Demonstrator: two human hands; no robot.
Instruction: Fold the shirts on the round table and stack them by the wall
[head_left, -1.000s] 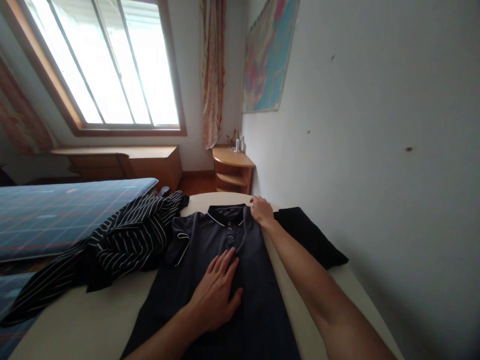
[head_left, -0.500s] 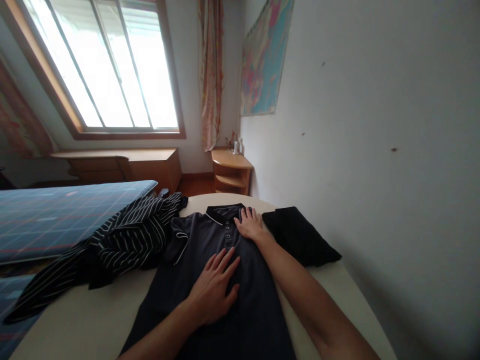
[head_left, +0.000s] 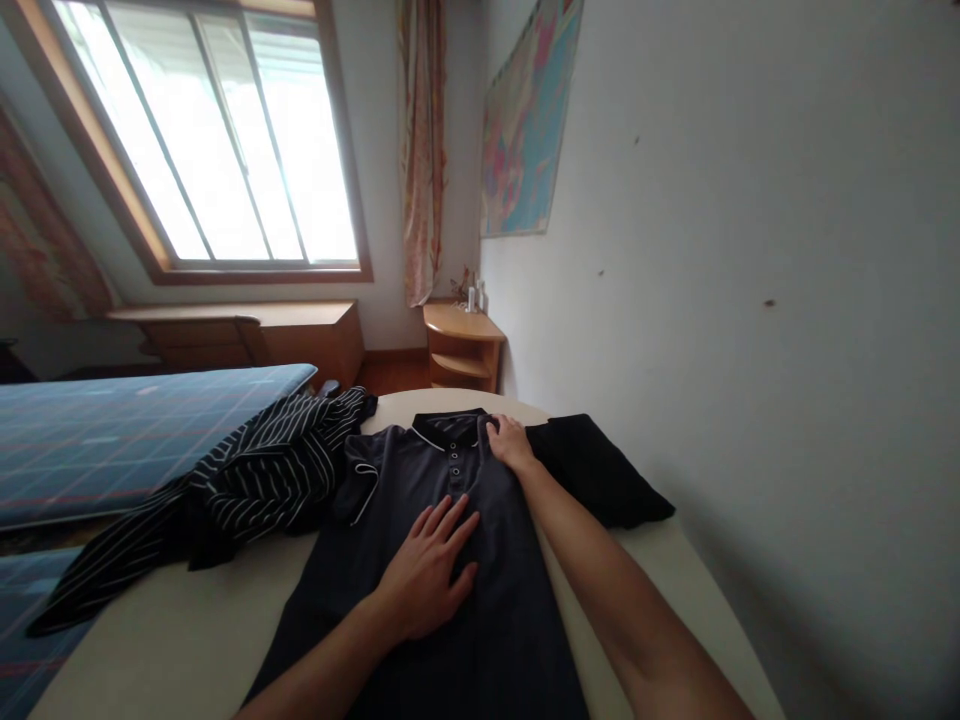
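A dark grey polo shirt (head_left: 420, 470) lies front up on a cream round-edged table (head_left: 180, 630), its collar at the far end and its left sleeve folded inward. My left hand (head_left: 431, 570) rests flat on the middle of the shirt, fingers spread. At the shirt's right shoulder is my right hand (head_left: 511, 442), its fingers bent and drawn together on the cloth there; the fingertips pinch the shoulder's edge. Right of that hand lies a folded black garment (head_left: 600, 470).
A black garment with white stripes (head_left: 270, 470) lies crumpled on the left, partly over the table's edge. Beyond it is a blue plaid mattress (head_left: 150, 430). A white wall (head_left: 750, 400) rises on the right. A corner shelf (head_left: 465, 322) stands behind the table.
My right hand has moved slightly right towards the shoulder's edge, and its spread fingers have closed together. My left hand stays where it was. The view has shifted a little.
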